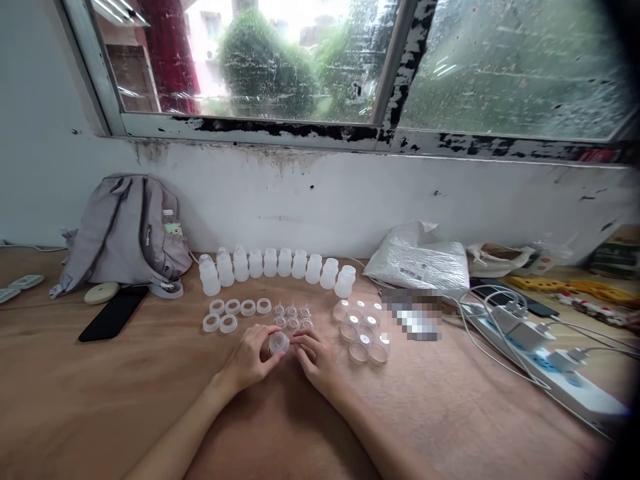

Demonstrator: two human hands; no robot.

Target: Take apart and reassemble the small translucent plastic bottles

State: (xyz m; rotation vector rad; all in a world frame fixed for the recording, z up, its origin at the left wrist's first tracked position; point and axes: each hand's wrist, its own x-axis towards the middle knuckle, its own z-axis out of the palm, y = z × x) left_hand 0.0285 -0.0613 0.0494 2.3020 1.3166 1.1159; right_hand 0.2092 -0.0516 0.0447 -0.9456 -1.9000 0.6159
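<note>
My left hand (253,357) curls its thumb and fingers around a translucent bottle collar (279,343) with a clear piece, likely a nipple, inside it. My right hand (319,360) has its fingers bent against the collar's right side; the exact contact is partly hidden. Just beyond my hands stand several clear silicone nipples (291,310). Several white collar rings (229,323) lie flat to the left of them. To the right sit several clear dome caps (365,340). A curved row of frosted baby bottles (270,263) stands behind; the leftmost ones have tops on.
A grey backpack (125,233) leans on the wall at left, near a black phone (114,313) and a round cream object (101,293). At right are a silvery plastic bag (420,260), a blurred-out item (415,313) and a power strip (550,367) with chargers and loose cables.
</note>
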